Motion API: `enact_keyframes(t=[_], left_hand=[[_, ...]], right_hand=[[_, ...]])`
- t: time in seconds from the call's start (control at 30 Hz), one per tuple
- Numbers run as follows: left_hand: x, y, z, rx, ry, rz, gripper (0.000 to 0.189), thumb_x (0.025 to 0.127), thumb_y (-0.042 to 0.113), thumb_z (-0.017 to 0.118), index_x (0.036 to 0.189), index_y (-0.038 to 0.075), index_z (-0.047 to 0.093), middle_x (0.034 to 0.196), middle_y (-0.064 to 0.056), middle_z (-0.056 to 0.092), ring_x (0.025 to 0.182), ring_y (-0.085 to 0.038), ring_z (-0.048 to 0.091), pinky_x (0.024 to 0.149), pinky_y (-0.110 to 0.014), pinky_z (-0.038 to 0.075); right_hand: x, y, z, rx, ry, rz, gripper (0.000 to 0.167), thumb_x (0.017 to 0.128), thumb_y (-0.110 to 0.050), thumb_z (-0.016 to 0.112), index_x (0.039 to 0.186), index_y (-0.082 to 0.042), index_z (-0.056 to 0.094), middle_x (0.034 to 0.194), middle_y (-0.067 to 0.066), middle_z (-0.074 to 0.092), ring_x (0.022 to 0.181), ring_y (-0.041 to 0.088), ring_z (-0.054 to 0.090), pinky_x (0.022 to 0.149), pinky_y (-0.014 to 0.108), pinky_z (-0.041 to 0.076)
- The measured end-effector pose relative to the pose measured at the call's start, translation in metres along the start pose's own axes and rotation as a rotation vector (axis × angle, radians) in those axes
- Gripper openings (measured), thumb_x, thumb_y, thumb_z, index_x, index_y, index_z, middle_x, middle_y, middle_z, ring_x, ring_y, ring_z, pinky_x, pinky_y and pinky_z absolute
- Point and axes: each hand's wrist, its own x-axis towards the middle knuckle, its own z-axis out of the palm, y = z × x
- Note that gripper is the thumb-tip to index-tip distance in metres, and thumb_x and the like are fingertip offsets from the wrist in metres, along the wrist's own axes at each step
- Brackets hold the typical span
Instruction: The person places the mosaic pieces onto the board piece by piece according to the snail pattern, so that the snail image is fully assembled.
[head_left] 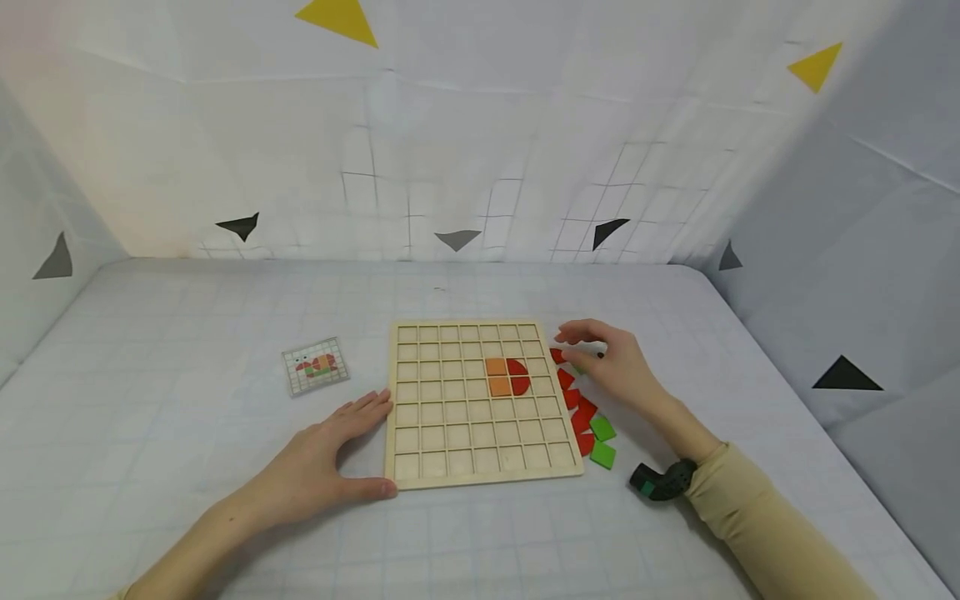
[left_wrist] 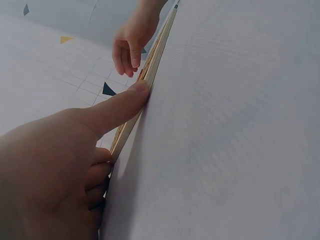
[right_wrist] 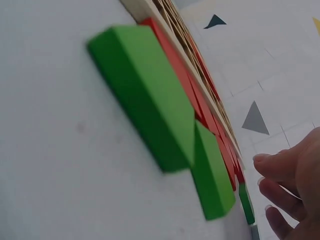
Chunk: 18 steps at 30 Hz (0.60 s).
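Observation:
A wooden grid board (head_left: 480, 477) lies flat on the table. Two orange squares (head_left: 498, 386) and two red quarter-rounds (head_left: 519, 386) sit side by side in its cells. My left hand (head_left: 318, 462) steadies the board's left edge, thumb at the near corner and fingers along the side. Off the right edge, my right hand (head_left: 618, 367) hovers over the far end of a row of loose red pieces (head_left: 581, 417) and green squares (head_left: 602, 454). Its thumb (right_wrist: 272, 165) and fingers are apart, with nothing between them in the right wrist view.
Left of the board lies a small pattern card (head_left: 316, 367) showing a coloured figure on a grid. A black band (head_left: 663, 482) with a camera circles the right wrist. White sheeting (head_left: 480, 167) with yellow, black and grey triangles walls in the table.

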Motion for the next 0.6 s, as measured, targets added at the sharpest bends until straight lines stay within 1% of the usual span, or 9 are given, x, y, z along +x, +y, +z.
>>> enact_keyframes(t=[0.1, 0.3, 0.4, 0.6], left_hand=[[0.0004, 0.0000, 0.0000, 0.001, -0.002, 0.000, 0.098, 0.074, 0.068, 0.075, 0.154, 0.023, 0.041, 0.162, 0.009, 0.033, 0.149, -0.035, 0.030, 0.114, -0.066, 0.027], [0.0003, -0.0013, 0.0007, -0.002, 0.005, 0.009, 0.098, 0.074, 0.069, 0.075, 0.153, 0.023, 0.042, 0.162, 0.009, 0.033, 0.149, -0.035, 0.030, 0.114, -0.066, 0.028], [0.0004, -0.0015, 0.0008, -0.005, 0.012, 0.016, 0.098, 0.074, 0.068, 0.075, 0.153, 0.022, 0.042, 0.161, 0.008, 0.034, 0.149, -0.034, 0.031, 0.114, -0.065, 0.029], [0.0005, -0.0010, 0.0005, -0.002, 0.015, 0.021, 0.097, 0.074, 0.067, 0.076, 0.153, 0.021, 0.043, 0.161, 0.007, 0.035, 0.148, -0.035, 0.032, 0.114, -0.065, 0.029]], right_hand=[[-0.0006, 0.0035, -0.0023, -0.013, -0.011, 0.042, 0.036, 0.091, -0.013, 0.074, 0.126, -0.008, 0.066, 0.110, 0.004, 0.073, 0.103, 0.021, 0.063, 0.093, 0.043, 0.048], [0.0010, 0.0076, 0.0011, -0.069, -0.027, 0.120, 0.036, 0.087, -0.024, 0.080, 0.119, -0.012, 0.068, 0.104, 0.001, 0.074, 0.094, 0.018, 0.063, 0.084, 0.035, 0.050], [0.0005, 0.0082, 0.0031, -0.071, -0.029, 0.128, 0.037, 0.087, -0.025, 0.080, 0.119, -0.012, 0.068, 0.105, 0.000, 0.073, 0.092, 0.017, 0.064, 0.084, 0.033, 0.050], [-0.0007, 0.0064, 0.0042, -0.077, -0.013, 0.110, 0.038, 0.087, -0.024, 0.079, 0.121, -0.011, 0.067, 0.105, 0.002, 0.072, 0.092, 0.017, 0.064, 0.082, 0.031, 0.050]])
